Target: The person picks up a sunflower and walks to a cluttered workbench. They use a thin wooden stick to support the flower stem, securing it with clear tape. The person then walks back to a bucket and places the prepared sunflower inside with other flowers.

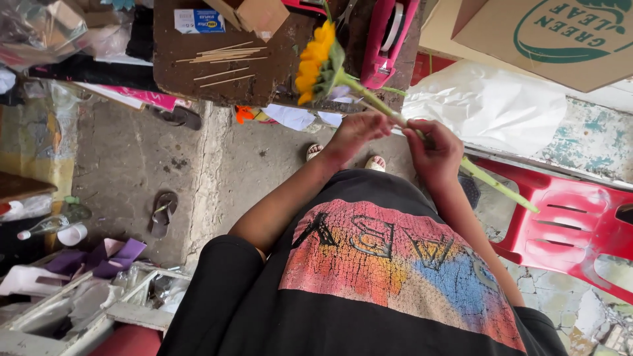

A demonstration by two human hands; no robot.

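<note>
I hold an artificial sunflower with a yellow head point(315, 62) and a long green stem point(501, 188) that slants down to the right. My left hand point(356, 135) pinches the stem just below the flower head. My right hand point(435, 148) is closed around the stem a little further down. The two hands nearly touch each other, above my lap and black printed shirt point(389, 264). The stem's lower end sticks out past my right hand, over the red chair.
A brown work board point(198, 79) ahead carries thin wooden sticks point(224, 59), a small cardboard box and a pink tape dispenser point(389, 39). At right are a large cardboard box point(560, 39), white plastic sheet point(488, 99) and red plastic chair point(567, 224). A sandal point(163, 211) and purple paper scraps point(105, 257) lie at left.
</note>
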